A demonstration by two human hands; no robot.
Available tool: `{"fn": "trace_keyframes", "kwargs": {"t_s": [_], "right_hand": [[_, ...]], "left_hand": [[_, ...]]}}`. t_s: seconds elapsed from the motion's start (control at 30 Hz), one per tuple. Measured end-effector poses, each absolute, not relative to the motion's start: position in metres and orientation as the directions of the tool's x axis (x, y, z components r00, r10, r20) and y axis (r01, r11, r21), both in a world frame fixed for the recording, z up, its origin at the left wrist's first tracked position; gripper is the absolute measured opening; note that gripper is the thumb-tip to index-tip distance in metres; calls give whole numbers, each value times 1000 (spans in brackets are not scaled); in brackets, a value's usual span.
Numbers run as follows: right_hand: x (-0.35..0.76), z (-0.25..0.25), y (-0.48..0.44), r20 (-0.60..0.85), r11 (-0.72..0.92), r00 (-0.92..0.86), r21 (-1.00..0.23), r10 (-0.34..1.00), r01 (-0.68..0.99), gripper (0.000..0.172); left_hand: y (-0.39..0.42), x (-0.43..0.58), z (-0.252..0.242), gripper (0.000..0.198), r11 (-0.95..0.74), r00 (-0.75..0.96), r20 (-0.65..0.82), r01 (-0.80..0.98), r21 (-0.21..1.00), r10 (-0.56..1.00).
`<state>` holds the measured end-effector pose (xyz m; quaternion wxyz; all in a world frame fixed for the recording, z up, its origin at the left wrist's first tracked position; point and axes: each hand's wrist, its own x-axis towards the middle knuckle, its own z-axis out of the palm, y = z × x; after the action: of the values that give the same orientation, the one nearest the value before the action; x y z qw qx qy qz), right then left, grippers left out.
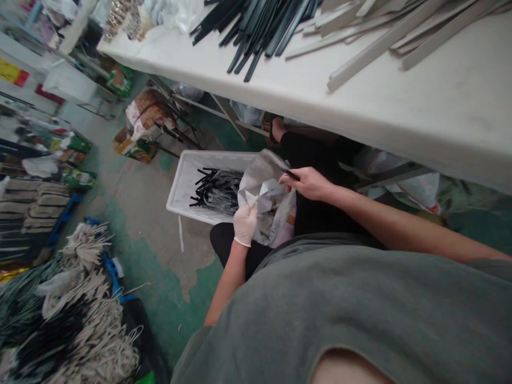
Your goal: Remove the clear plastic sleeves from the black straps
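My left hand (245, 224), in a white glove, is closed on the lower edge of a crumpled grey-white plastic bag (266, 194) held over my lap. At the bag's upper right rim, my bare right hand (308, 183) pinches a thin black strip (291, 174) together with the plastic. Just behind the bag, a white plastic tray (184, 184) on the floor holds several black strips (218, 189) in a loose pile.
A white worktable (420, 106) spans the top, carrying black strips (260, 26) and long grey-white slats (384, 37). Bundles of white and black cords (80, 314) lie at lower left on the green floor. Boxes and bags stand under the table and along the left.
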<state>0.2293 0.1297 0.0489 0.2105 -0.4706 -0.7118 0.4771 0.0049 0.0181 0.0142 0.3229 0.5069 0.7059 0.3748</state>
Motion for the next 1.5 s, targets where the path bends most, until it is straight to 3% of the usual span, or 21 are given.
{"fn": "trace_keyframes", "kwargs": {"t_s": [0.07, 0.17, 0.3, 0.4, 0.5, 0.63, 0.77, 0.9, 1.0, 1.07, 1.13, 1.23, 1.37, 1.5], "right_hand": [[221, 57, 119, -278, -93, -506, -928, 817, 359, 33], [214, 61, 106, -449, -369, -594, -892, 667, 260, 39], [204, 58, 92, -545, -626, -716, -755, 437, 193, 51], [199, 56, 84, -590, -715, -713, -676, 379, 180, 54], [201, 60, 80, -547, -650, -713, -741, 438, 170, 47], [204, 72, 82, -464, -420, -740, -867, 486, 268, 50], [198, 79, 85, -483, -214, -625, -863, 614, 457, 27], [195, 81, 88, -476, -212, -588, -861, 653, 462, 15], [195, 83, 89, -471, -264, -518, -866, 714, 424, 13], [192, 82, 89, -473, -267, -495, -862, 729, 431, 13], [187, 81, 90, -472, -244, -497, -856, 728, 455, 13], [177, 76, 90, -458, -205, -508, -855, 730, 477, 13], [176, 68, 91, -437, -224, -552, -884, 710, 411, 14], [189, 62, 88, -504, -234, -680, -860, 533, 454, 20]], "left_hand": [[18, 1, 21, 33, 9, -122, 105, 692, 722, 987], [16, -2, 33, 36, -157, 4, 289, 847, 507, 957], [13, 4, 48, 41, -278, 122, 419, 899, 337, 900], [15, 10, 54, 46, -334, 178, 441, 891, 307, 880], [17, 11, 56, 44, -325, 177, 427, 896, 304, 887], [20, 8, 55, 38, -353, 216, 402, 884, 306, 890], [25, 6, 55, 36, -389, 253, 381, 857, 339, 889], [28, -6, 51, 33, -147, -1, 274, 843, 518, 962], [18, -14, 45, 34, 212, -235, -76, 636, 742, 969], [8, -10, 42, 47, 402, -188, -357, 360, 842, 915], [-2, 2, 40, 47, 490, -63, -486, 104, 865, 872], [-7, 24, 38, 39, 515, -15, -519, -93, 852, 855], [0, 28, 35, 37, 480, -76, -526, -315, 819, 847], [8, 16, 36, 33, 323, -274, -509, -515, 794, 816]]}}
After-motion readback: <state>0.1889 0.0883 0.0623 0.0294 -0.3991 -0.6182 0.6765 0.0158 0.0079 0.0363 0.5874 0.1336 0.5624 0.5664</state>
